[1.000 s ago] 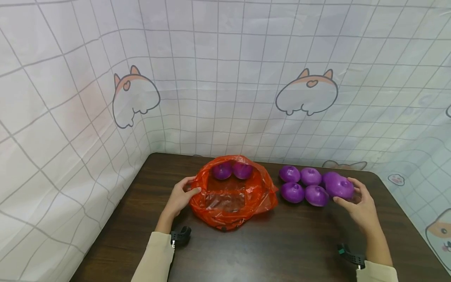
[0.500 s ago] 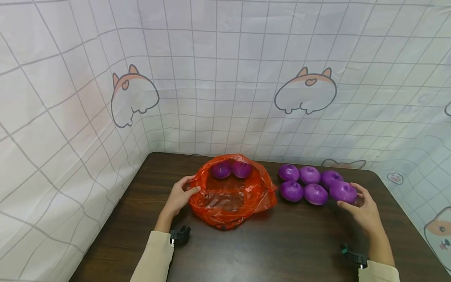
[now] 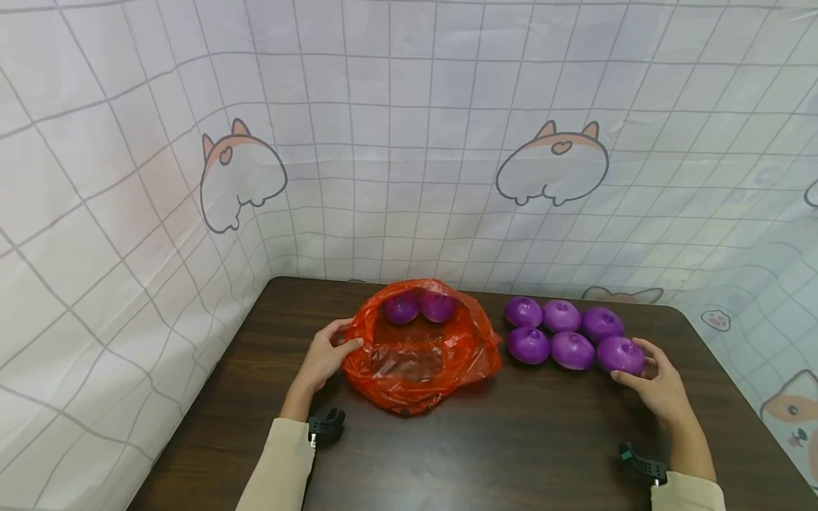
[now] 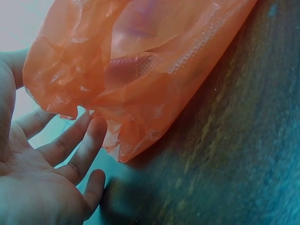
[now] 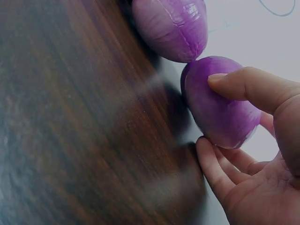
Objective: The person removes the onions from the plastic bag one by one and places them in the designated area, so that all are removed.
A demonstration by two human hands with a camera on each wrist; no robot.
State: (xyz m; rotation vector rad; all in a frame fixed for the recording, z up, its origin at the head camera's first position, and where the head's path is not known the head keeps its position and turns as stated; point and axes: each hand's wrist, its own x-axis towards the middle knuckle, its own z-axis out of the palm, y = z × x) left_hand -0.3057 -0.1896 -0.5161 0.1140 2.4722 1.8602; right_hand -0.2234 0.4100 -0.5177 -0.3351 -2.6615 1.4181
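A red plastic bag lies on the table with its mouth spread open toward me. Two purple onions are seen inside at its back. At the bag's left edge, my left hand pinches the rim lightly between thumb and fingers; the left wrist view shows the hand against the thin plastic. On the right, my right hand holds a purple onion at the near right end of a two-row group. In the right wrist view the thumb lies across this onion, with fingers beneath its other side.
Several more purple onions stand close together in two rows to the right of the bag. The dark wooden table runs back to a white gridded cloth with cartoon prints. A black strap circles each wrist.
My right hand has lowered the onion from over the back row to the near row's right end, beside its neighbour. My left hand and the bag have stayed in place.
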